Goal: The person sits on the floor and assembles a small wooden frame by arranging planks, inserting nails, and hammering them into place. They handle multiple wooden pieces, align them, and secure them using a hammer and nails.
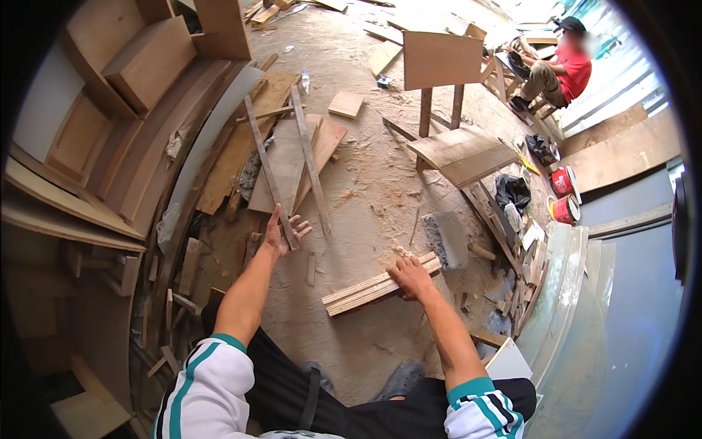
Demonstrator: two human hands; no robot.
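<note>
Toward the left, my left hand [280, 235] has its fingers spread beside the near end of a narrow wooden leg [267, 172]. That leg crosses in front of the palm; whether the two touch, I cannot tell. The leg belongs to an H-shaped wooden frame, whose second leg [311, 161] lies to the right, joined by a crossbar [265, 115]. My right hand [411, 278] is closed over the right part of a bundle of plywood strips [362, 293], stacked with their layered edges showing. Its fingertips are partly hidden behind the bundle.
Boards [281, 161] lie under the frame. A rough concrete block [444, 240] stands beyond the bundle's right end. A wooden chair [464, 150] stands farther off. Cabinets [150, 62] line the left, glass sheets [556, 293] the right. Another person [574, 69] sits at the far right.
</note>
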